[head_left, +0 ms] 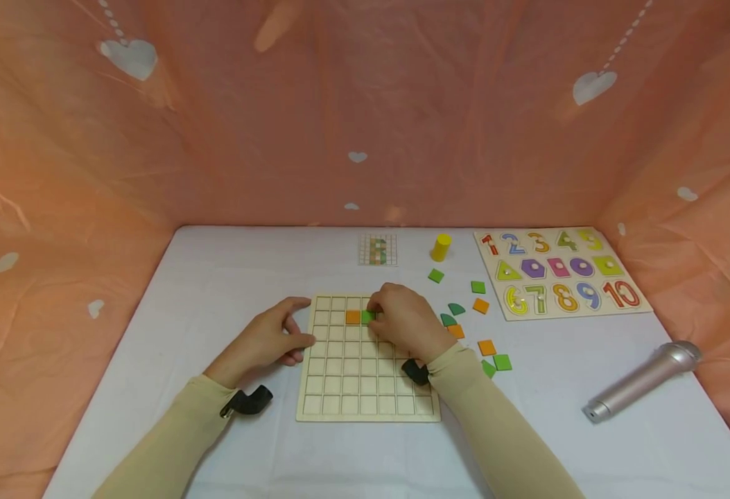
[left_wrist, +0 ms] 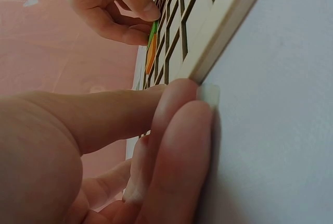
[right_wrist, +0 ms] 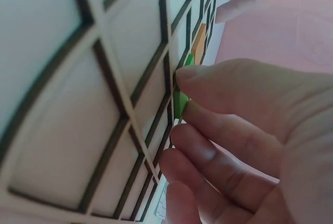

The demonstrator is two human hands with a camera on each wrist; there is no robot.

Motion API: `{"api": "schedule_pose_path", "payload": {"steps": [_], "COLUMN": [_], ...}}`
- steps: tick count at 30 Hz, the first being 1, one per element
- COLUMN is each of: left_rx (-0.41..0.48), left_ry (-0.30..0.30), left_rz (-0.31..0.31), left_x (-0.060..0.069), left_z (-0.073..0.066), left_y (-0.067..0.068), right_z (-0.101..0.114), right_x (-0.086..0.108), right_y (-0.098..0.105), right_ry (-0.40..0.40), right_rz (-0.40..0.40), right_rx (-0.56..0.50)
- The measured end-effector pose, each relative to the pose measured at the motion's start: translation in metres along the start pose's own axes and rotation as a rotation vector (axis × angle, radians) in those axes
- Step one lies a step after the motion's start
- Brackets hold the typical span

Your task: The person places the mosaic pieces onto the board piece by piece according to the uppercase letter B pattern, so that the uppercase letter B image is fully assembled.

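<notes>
A wooden grid board [head_left: 341, 384] lies on the white table. My right hand [head_left: 405, 319] pinches a green square tile [right_wrist: 180, 101] over its upper part, beside an orange square tile [head_left: 353, 317] lying in a cell. In the right wrist view, green shows on both sides of the thumb; I cannot tell whether that is one tile or two. My left hand [head_left: 271, 336] touches the board's left edge, with thumb and index finger spread apart along it and the other fingers bent below. The left wrist view shows its fingertips [left_wrist: 184, 130] against the board's side.
Several loose green and orange tiles [head_left: 486, 347] lie right of the board. Behind it are a small pattern card [head_left: 378, 249] and a yellow cylinder [head_left: 441, 247]. A number puzzle board [head_left: 564, 274] and a silver microphone [head_left: 642, 382] lie farther right. A pink curtain [head_left: 365, 104] hangs around the table.
</notes>
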State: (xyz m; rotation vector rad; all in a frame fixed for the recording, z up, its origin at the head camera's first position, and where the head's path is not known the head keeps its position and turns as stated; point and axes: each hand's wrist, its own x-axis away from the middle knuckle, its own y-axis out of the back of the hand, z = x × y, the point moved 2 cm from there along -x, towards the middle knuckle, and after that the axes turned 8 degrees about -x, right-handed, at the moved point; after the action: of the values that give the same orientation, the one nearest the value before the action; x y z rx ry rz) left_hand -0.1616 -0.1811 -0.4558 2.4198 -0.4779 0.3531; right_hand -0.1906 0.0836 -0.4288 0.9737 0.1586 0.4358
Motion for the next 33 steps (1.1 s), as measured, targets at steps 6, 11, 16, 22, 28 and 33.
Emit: {"api": "schedule_pose_path", "payload": {"steps": [6, 11, 16, 22, 28, 33], "left_rx": [-0.012, -0.018, -0.017, -0.003, 0.002, 0.004], "left_ry": [-0.008, -0.01, -0.001, 0.002, 0.005, 0.0], "left_rz": [-0.003, -0.003, 0.001, 0.001, 0.003, 0.006], "left_x": [0.0, 0.0, -0.001, -0.001, 0.001, 0.0], "left_z": [-0.003, -0.004, -0.002, -0.001, 0.0, -0.001], "left_y": [0.001, 0.0, -0.002, -0.001, 0.001, 0.001], "right_z": [-0.002, -0.018, -0.052, -0.093, -0.112, -0.115], "right_x": [0.0, 0.005, 0.022, 0.049, 0.066, 0.067], "right_y": [0.002, 0.016, 0.041, 0.066, 0.072, 0.07], "right_ry": [-0.012, -0.035, -0.122, -0.268, -0.35, -0.368], "right_rz": [0.0, 0.035, 0.026, -0.042, -0.074, -0.083], "right_rx": [-0.022, -0.154, -0.336, -0.323, -0.324, -0.325]}}
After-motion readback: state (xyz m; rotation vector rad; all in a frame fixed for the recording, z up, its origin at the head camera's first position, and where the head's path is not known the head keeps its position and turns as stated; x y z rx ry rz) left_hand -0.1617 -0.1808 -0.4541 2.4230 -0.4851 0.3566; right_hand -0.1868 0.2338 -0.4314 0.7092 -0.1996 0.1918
